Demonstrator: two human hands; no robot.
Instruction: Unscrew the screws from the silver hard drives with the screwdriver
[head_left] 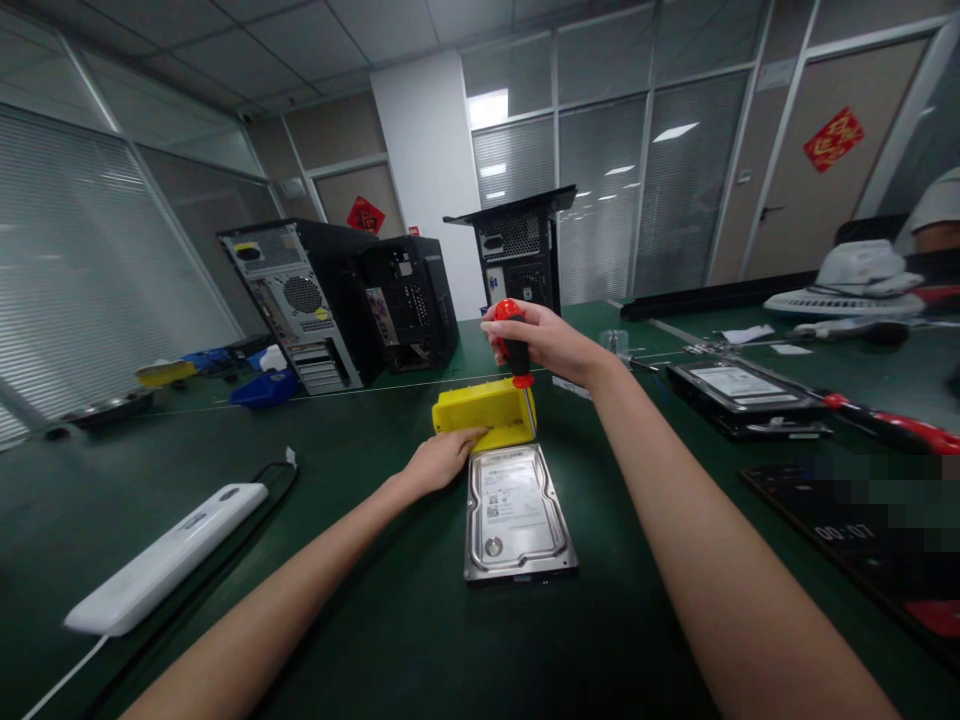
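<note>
My right hand [544,340] is closed around the red and black handle of a screwdriver [514,345]. Its metal shaft points down at the right end of a yellow parts bin [486,398], where the tip is hard to make out. At the bin's front left, my left hand [439,462] reaches over the low edge, index finger stretched inside. A few small dark pieces lie near that fingertip, too small to name. Directly in front of the bin, a silver hard drive [517,515] lies flat, label up.
Left of my arm lies a white power strip [172,555] with a cable. Computer cases [307,300] stand at the back. To the right are stacked hard drives [742,390], a red and black tool [892,420] and a phone [832,530] showing a timer. A person's sleeve shows far right.
</note>
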